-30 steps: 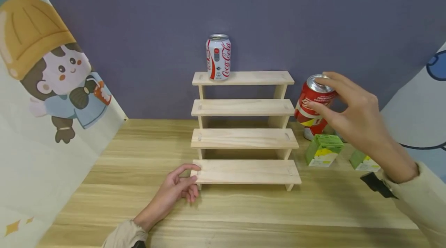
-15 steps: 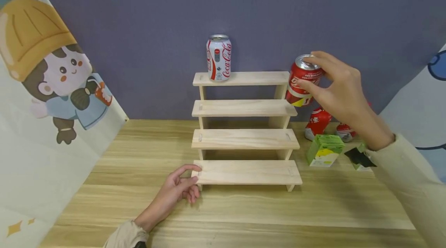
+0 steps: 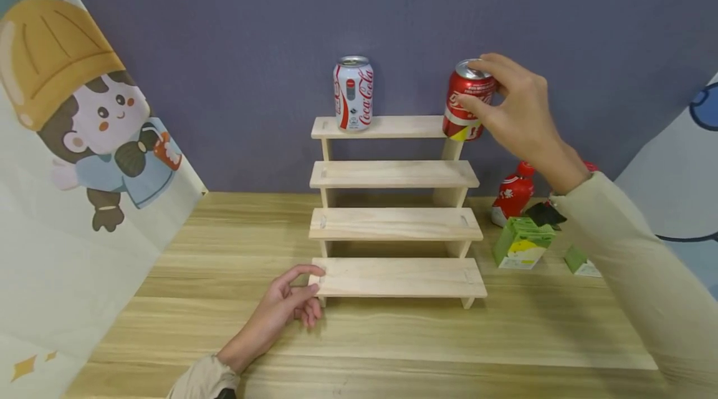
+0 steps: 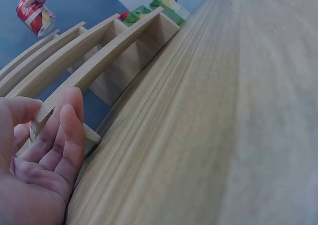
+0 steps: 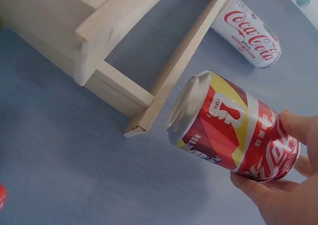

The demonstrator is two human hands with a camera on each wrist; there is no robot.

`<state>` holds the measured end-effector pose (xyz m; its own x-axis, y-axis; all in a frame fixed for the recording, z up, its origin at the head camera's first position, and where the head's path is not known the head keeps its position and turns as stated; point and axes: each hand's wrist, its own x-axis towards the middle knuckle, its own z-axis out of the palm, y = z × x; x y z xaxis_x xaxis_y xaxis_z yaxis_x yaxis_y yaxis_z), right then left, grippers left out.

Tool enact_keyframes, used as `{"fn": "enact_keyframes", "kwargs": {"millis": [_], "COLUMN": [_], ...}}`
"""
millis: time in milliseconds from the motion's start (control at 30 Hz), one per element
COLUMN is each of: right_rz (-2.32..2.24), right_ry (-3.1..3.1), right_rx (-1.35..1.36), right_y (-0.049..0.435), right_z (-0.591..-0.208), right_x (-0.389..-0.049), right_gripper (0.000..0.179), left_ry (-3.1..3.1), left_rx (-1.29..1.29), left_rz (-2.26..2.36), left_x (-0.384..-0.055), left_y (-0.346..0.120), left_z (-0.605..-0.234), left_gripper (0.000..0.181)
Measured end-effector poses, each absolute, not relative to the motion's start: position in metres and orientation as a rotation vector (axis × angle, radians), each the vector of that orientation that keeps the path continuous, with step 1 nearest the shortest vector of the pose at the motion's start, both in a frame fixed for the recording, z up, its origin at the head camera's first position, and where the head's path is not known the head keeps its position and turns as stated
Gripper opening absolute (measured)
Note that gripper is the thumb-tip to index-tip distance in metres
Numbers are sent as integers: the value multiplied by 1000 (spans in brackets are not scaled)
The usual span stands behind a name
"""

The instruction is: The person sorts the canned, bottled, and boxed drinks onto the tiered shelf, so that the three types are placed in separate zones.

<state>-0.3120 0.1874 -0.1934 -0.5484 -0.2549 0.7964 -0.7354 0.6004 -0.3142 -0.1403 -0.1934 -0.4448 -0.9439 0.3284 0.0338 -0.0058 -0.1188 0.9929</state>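
My right hand grips a red soda can near its top, thumb on one side and fingers on the other. The can is upright at the right end of the top step of a pale wooden stepped shelf. In the right wrist view a gap shows between the red can and the board's end. At the lowest step's left end, my left hand pinches the board's corner; the left wrist view shows thumb and fingers there. A white Coca-Cola can stands on the top step's left part.
Right of the shelf, on the wooden table, stand a red bottle and a green juice box. Another green box is partly behind my right sleeve. A dark blue wall rises behind the shelf.
My right hand has carried the red can up and to the left, from beside the shelf to the top step's right end. My left hand and the white can have stayed put.
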Motion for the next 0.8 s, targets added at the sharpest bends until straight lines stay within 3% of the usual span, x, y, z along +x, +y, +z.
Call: {"fn": "enact_keyframes", "kwargs": {"millis": [800], "right_rz": [934], "right_ry": [-2178], "right_rx": [638], "right_y": [160], "right_z": [-187], "right_x": [-356], "right_gripper": [44], "left_ry": [1930], "left_rx": [353], "left_rz": [2161], "left_x": [-140], "left_y": [-193], "left_z": [-445], "left_gripper": [40]}}
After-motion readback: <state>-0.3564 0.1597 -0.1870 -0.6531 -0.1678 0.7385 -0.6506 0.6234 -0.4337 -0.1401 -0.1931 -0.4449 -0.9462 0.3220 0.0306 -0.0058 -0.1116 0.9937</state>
